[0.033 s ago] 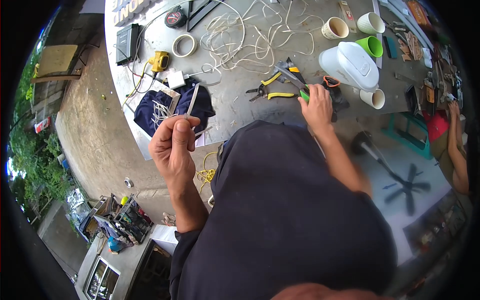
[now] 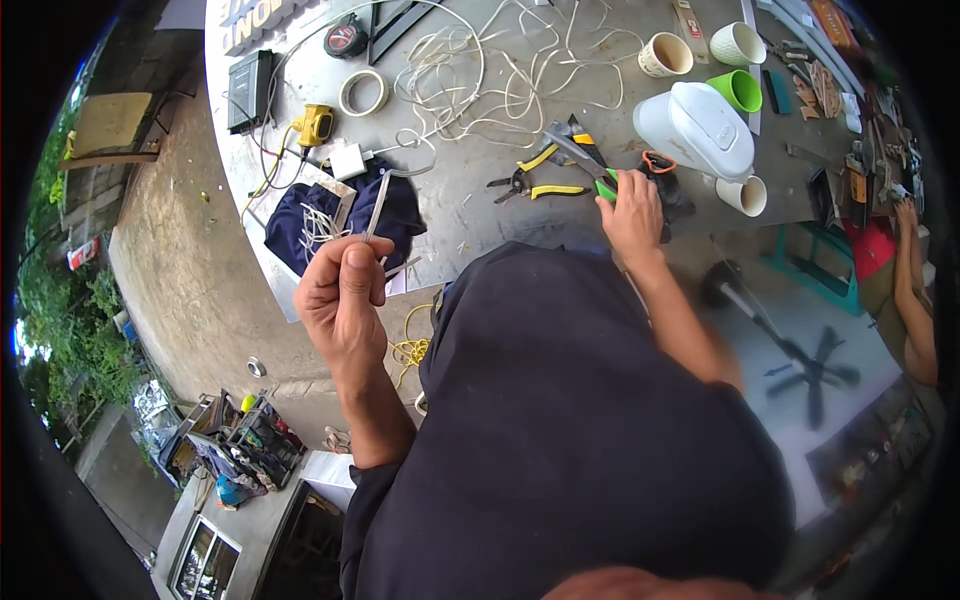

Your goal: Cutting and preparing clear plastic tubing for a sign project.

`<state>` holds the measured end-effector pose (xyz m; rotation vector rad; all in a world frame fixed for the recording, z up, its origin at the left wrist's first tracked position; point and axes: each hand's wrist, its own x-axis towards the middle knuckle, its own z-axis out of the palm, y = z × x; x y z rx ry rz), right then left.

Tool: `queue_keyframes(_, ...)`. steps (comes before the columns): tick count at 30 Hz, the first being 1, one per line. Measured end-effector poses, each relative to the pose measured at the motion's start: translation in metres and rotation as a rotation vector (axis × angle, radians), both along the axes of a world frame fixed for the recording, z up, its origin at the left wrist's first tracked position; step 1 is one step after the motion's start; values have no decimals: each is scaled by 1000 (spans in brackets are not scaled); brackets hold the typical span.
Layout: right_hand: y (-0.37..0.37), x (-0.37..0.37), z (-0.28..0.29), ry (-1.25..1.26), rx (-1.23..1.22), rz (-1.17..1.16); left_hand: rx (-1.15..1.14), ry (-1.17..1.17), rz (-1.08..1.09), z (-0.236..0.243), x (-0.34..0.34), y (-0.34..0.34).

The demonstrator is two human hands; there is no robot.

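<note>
Near the left of the bench, my left hand (image 2: 345,305) pinches a thin pale strip (image 2: 376,205) upright between thumb and forefinger, above a navy cloth (image 2: 395,220) with a bundle of white wire (image 2: 318,226) on it. My right hand (image 2: 632,220) is closed on a green-handled tool (image 2: 606,187) with a long grey head, lying toward the right. Yellow-and-black cutters (image 2: 555,191) lie just left of that hand, and an orange-handled item (image 2: 659,161) is just beyond it. A white charger (image 2: 348,160) sits above the navy cloth.
The metal bench (image 2: 470,210) holds tangled white cable (image 2: 470,80), tape (image 2: 362,93), a yellow tool (image 2: 314,124), cups (image 2: 740,92) and a white container (image 2: 690,130). A co-worker's hand (image 2: 905,215) is at far right. A teal stool (image 2: 840,295) stands under the bench's right side.
</note>
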<state>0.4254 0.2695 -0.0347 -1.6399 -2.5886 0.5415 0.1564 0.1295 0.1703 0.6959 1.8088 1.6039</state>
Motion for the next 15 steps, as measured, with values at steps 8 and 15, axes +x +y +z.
queue_keyframes(8, -11, 24, -31, 17, 56, 30, 17, -28, 68, -6, 11, 0)
queue_keyframes(15, 1, 34, -33, -86, 17, 176, 94, -167, -78, 0, 14, 8)
